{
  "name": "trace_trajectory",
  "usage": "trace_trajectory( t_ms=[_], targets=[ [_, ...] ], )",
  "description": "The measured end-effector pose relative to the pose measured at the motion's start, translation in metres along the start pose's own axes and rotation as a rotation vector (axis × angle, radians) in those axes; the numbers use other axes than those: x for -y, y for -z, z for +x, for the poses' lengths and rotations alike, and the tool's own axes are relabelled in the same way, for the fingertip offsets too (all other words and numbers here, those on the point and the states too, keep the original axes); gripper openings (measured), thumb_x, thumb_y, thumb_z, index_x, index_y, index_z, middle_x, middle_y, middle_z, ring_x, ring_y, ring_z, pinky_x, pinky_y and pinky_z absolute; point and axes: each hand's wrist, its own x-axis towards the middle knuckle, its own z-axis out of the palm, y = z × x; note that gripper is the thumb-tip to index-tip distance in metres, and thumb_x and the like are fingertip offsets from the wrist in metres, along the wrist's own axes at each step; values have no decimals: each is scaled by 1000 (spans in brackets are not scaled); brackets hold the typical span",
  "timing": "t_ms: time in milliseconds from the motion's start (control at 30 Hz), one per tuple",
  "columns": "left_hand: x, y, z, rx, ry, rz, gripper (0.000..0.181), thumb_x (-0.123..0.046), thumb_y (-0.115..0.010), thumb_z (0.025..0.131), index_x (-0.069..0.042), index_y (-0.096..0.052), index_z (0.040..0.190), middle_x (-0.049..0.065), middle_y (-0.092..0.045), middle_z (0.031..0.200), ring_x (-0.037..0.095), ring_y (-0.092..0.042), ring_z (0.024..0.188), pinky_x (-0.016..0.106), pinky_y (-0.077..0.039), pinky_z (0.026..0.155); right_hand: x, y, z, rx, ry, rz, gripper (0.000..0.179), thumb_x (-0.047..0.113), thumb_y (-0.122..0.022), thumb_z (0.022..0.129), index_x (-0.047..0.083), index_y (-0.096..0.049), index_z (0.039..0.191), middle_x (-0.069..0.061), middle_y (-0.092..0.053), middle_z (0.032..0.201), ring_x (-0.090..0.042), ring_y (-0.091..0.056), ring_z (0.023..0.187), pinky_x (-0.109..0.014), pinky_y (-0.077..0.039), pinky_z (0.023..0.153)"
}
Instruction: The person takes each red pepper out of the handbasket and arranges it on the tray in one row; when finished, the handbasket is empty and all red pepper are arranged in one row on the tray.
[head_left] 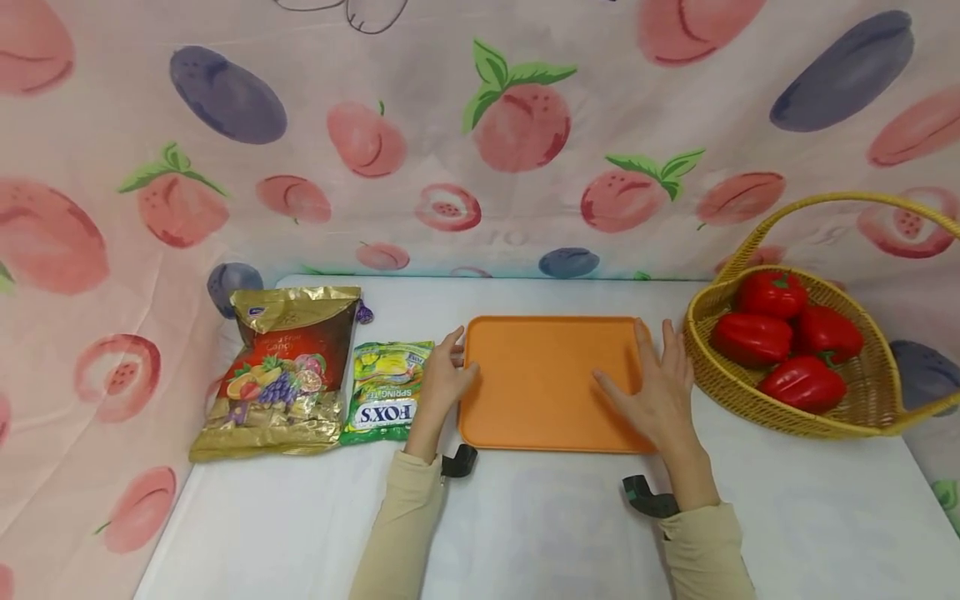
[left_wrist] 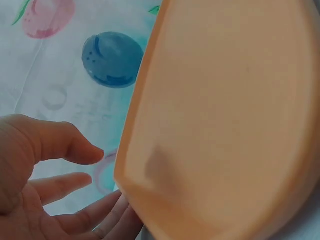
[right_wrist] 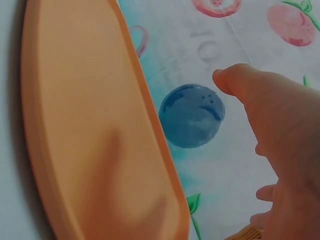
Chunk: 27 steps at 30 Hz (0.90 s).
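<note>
An orange rectangular tray (head_left: 551,383) lies flat on the white table, with nothing on its surface but faint shadows. At its left edge is my left hand (head_left: 442,379), thumb and fingers spread apart. In the left wrist view, lower fingers (left_wrist: 112,220) come right up to the tray's corner. My right hand (head_left: 663,400) hovers by the right edge, its thumb stretched over the tray and its fingers extended forward. The right wrist view shows this hand (right_wrist: 285,135) with the thumb raised and a gap between it and the tray (right_wrist: 90,110). Neither hand holds anything.
Left of the tray lie a green FOX'S candy bag (head_left: 386,392) and a larger gold-and-red candy bag (head_left: 288,375). A small purple wrapped candy (head_left: 363,312) is behind them. On the right, a yellow wicker basket (head_left: 873,408) with a tall handle contains several red bell peppers (head_left: 753,337).
</note>
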Motion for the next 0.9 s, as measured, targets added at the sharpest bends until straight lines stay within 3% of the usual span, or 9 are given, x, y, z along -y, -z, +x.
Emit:
trace_trajectory(
  t_ms=[233,500,767,900],
  targets=[
    [2,-2,1,35,-23,59,64,4,-66,80,-5,-52,142,21,-61,112,29,-60,91,40,-51,76,2,14,5,-54,20,37,88,39,-72,86,13,-27,156,-25,-11,160,-48,-12,144,-71,-14,108],
    [8,-2,1,33,-40,126,65,9,-63,76,-4,-55,139,19,-57,112,26,-55,90,37,-47,76,0,52,24,-107,-11,86,78,30,-68,89,5,-32,153,-28,-22,155,-52,-28,137,-73,-24,103],
    [10,0,1,33,-58,109,64,10,-63,75,-3,-55,138,20,-57,111,26,-54,88,37,-46,76,-30,101,38,-142,-127,80,72,29,-61,92,-1,-32,151,-31,-27,151,-47,-26,139,-65,-24,110],
    [10,-1,2,54,-53,95,66,10,-61,75,-3,-55,139,20,-57,113,26,-56,89,38,-48,77,-49,127,48,-134,-231,66,72,31,-58,94,-3,-30,151,-33,-32,147,-49,-28,136,-66,-26,107]
  ],
)
